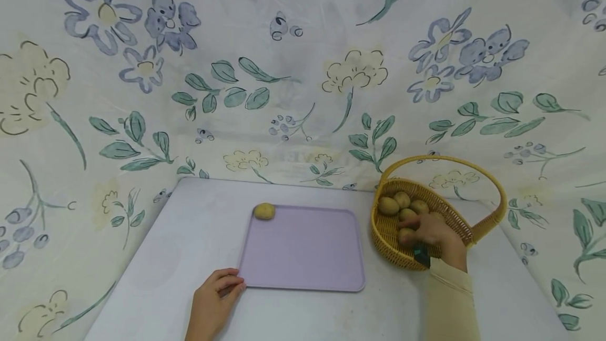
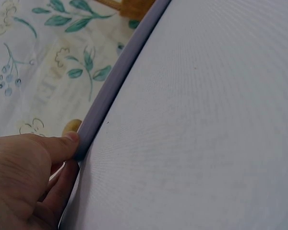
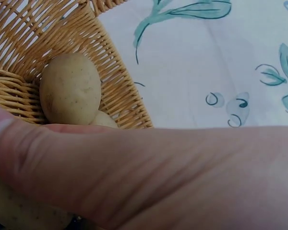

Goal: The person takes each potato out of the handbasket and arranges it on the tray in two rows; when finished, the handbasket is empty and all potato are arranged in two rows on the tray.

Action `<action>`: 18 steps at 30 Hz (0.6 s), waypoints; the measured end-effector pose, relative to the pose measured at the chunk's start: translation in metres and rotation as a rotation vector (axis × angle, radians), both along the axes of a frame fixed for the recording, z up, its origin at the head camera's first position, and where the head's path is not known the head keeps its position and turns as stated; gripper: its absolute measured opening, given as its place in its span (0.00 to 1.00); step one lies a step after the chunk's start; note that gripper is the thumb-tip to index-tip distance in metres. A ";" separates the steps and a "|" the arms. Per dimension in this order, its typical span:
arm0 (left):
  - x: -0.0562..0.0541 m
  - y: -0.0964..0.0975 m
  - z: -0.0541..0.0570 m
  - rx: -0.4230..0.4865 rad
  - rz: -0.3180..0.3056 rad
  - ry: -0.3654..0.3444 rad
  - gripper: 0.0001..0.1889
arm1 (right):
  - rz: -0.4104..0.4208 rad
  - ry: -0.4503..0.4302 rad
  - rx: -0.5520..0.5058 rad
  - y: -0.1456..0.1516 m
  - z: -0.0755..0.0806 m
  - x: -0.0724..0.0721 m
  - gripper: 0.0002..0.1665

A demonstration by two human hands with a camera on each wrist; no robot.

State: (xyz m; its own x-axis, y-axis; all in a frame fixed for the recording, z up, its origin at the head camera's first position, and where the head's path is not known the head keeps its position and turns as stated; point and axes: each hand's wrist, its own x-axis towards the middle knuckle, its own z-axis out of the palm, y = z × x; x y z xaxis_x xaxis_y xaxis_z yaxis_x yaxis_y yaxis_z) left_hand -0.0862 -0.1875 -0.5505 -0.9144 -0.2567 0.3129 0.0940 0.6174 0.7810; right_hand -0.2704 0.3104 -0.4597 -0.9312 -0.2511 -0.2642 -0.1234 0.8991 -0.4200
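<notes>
My left hand (image 1: 215,299) is at the near left corner of a lilac tray (image 1: 303,249) and pinches its rim. In the left wrist view the thumb (image 2: 67,142) lies against that rim, with the other fingers lower down. A single potato (image 1: 264,211) sits at the tray's far left corner. To the right, my right hand (image 1: 431,229) reaches into a wicker basket (image 1: 393,254) with several potatoes (image 1: 389,206). Its fingers extend over them, thumb apart, close to a near potato (image 1: 406,238). The right wrist view shows another potato (image 3: 71,88) by the basket wall; the fingertips are hidden there.
The basket's tall handle (image 1: 442,159) arches above the right hand. Tray and basket stand on a white table (image 1: 156,257), the basket near its right edge. Flower-patterned cloth (image 1: 303,109) hangs behind and at both sides.
</notes>
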 end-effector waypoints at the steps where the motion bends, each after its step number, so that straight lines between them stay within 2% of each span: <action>1: 0.000 0.000 0.001 0.003 0.000 -0.005 0.09 | 0.005 0.000 0.000 0.000 0.000 0.000 0.28; 5: 0.000 0.000 0.002 0.007 -0.002 -0.029 0.08 | 0.027 0.000 -0.001 -0.001 0.001 0.000 0.28; 13: 0.000 0.000 0.002 0.006 0.007 -0.028 0.09 | 0.069 -0.004 -0.042 -0.003 0.002 0.001 0.29; 18: 0.000 -0.001 0.001 0.003 0.013 -0.043 0.09 | 0.047 0.031 -0.022 -0.004 0.002 -0.001 0.30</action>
State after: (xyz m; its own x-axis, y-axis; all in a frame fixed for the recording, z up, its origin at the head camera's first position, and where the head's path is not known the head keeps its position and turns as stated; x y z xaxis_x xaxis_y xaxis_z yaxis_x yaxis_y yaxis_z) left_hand -0.0862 -0.1883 -0.5495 -0.9237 -0.2695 0.2723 0.0520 0.6158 0.7861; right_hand -0.2709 0.3068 -0.4580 -0.9258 -0.3000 -0.2298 -0.1782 0.8827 -0.4347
